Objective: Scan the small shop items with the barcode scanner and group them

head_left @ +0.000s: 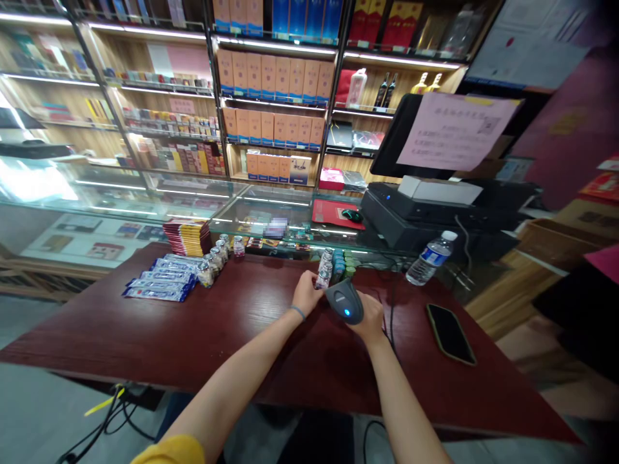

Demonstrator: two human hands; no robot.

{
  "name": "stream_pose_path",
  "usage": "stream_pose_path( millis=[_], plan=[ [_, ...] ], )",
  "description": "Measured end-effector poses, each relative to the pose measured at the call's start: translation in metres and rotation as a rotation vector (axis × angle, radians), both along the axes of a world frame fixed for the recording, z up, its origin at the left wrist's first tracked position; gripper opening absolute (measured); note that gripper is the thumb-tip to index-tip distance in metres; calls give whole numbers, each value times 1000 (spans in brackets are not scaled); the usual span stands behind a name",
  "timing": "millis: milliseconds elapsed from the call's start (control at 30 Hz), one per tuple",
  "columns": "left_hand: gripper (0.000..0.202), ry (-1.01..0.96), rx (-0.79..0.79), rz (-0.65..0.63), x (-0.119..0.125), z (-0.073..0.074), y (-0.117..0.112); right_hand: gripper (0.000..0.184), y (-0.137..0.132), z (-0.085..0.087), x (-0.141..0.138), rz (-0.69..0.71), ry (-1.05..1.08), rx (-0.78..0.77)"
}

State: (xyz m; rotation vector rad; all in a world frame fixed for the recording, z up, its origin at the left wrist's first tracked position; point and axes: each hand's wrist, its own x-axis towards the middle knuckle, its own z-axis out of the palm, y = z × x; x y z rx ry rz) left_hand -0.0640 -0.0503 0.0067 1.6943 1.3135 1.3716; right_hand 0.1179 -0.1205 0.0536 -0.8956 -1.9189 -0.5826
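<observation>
My right hand (370, 316) is wrapped round a dark grey barcode scanner (344, 301) with a blue light glowing on top. The scanner's head points away from me, over the table. My left hand (307, 294), with a thin band at the wrist, has its fingers closed on a small clear jar (323, 276) with a silvery lid. That jar stands at the near end of a short row; its lower part is partly hidden by the fingers. Beside it run rows of blue-topped rolls or jars (339, 263) and green ones (349, 259), partly behind the scanner.
On the dark red table (232, 322) lie blue-and-white packets (162, 283), stacked red-and-gold packs (186, 237) and another row of jars (207, 270). A water bottle (430, 259) and a phone (451, 334) are at right. A glass counter (271, 209) stands behind; a person is at far right.
</observation>
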Motion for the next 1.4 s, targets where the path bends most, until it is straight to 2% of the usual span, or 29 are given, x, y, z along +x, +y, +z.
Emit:
stream_pose_path(
  millis=[200,333,467,533,633,800,933,1000,1100,1267,1400],
  plan=[
    [28,27,-37,-13,8,2,1,35,-1,-6,-1,-36,45,-12],
    [30,-12,-38,-41,10,-2,3,35,-1,-10,-3,-43,55,-36],
    [53,-81,5,-69,3,-8,1,34,-1,-9,-6,-55,34,-29],
    [66,-67,4,-69,-13,-10,0,34,-1,-6,-12,-57,17,-24],
    [69,-44,-2,-28,-56,-9,0,32,-2,-1,-27,-53,0,-23],
    [48,-10,106,361,-146,-2,14,32,3,6,-70,-5,-20,-47],
    [52,12,171,522,-194,-2,30,31,10,8,-105,65,-1,-86],
    [55,26,185,549,-207,-5,38,30,13,7,-117,78,-3,-93],
    [61,38,179,524,-216,-9,50,29,13,0,-127,94,-11,-66],
    [76,-9,173,506,-219,-9,78,32,8,-11,-124,141,-32,-91],
    [82,-34,135,544,-218,-10,97,28,8,-11,-122,159,-33,-113]
  ],
)
